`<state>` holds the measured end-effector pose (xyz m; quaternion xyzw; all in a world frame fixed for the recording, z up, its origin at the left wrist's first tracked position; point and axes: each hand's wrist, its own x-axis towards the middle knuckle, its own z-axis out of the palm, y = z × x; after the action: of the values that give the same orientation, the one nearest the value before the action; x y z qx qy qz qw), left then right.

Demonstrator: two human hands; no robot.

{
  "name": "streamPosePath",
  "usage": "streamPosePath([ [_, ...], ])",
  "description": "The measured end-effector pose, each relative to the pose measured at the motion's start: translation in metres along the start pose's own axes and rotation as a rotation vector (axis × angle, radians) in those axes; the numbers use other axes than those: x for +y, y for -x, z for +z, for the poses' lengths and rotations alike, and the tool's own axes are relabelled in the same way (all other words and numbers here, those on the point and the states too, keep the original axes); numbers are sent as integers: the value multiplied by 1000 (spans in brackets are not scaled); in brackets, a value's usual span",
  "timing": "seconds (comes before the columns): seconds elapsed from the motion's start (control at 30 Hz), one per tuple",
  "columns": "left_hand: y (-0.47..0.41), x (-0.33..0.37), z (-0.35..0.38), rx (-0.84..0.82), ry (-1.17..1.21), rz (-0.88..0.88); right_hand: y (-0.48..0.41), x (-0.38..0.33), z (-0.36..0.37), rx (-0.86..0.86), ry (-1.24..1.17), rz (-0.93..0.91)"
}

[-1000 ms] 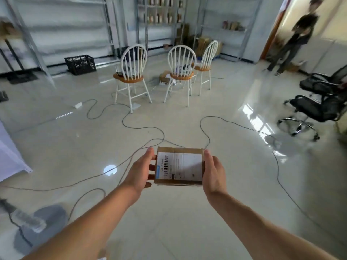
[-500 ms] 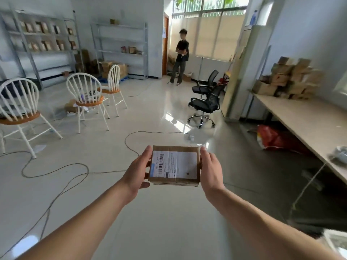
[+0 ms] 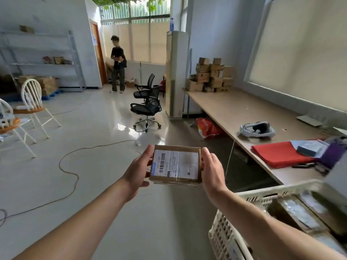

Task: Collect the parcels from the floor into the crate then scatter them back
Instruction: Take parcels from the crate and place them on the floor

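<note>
A small cardboard parcel [image 3: 176, 165] with a white barcode label on top is held at chest height between both my hands. My left hand [image 3: 138, 170] grips its left side, my right hand [image 3: 211, 169] grips its right side. A white slatted plastic crate [image 3: 228, 235] sits at the lower right, below my right forearm. Several parcels [image 3: 298, 211] lie inside it, partly hidden by my arm.
A long desk [image 3: 238, 109] runs along the right wall with a red cloth [image 3: 277, 153], a headset [image 3: 257, 129] and stacked boxes [image 3: 210, 75]. A black office chair [image 3: 147, 104], white chairs [image 3: 30, 107], a floor cable [image 3: 75, 174] and a standing person [image 3: 117, 64] are ahead.
My view has swung to the right, bringing the desk and the white crate into sight. Both hands keep the same hold on the parcel.
</note>
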<state>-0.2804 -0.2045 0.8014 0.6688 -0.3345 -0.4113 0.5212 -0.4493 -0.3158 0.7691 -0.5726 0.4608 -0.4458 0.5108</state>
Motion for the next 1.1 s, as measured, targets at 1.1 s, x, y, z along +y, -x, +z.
streamPosePath([
  [1.1, 74, -18, 435, -1136, -102, -34, 175, 75, -404, 991, 85, 157],
])
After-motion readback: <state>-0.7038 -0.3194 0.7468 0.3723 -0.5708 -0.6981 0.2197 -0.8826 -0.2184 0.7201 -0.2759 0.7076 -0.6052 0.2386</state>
